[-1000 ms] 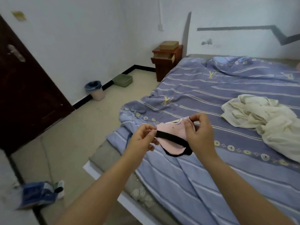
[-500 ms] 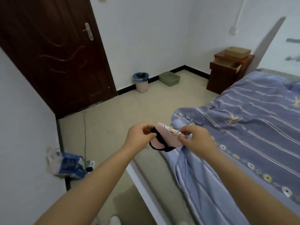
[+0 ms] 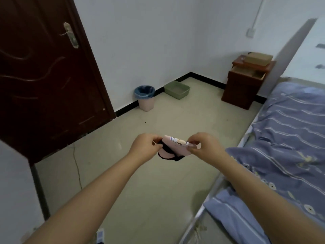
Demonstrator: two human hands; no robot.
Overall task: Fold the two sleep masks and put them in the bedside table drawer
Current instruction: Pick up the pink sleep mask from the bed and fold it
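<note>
One turn of the head has swung the room: a second ago the bed (image 3: 290,147) filled the frame, and now it sits at the right edge, with open floor at centre and the dark door (image 3: 44,67) at upper left. The bedside table (image 3: 246,81) has come into plainer sight at upper right, its top drawer (image 3: 248,72) standing open. I judge the person is setting off to carry the piece there. The pink sleep mask (image 3: 175,147) is still held at mid-frame over the floor, well apart from the drawer. It looks folded over, with a cartoon print uppermost and its black strap (image 3: 168,155) drooping below. The left hand (image 3: 146,147) pinches the strap end, and the right hand (image 3: 202,147) pinches the mask's right edge.
</note>
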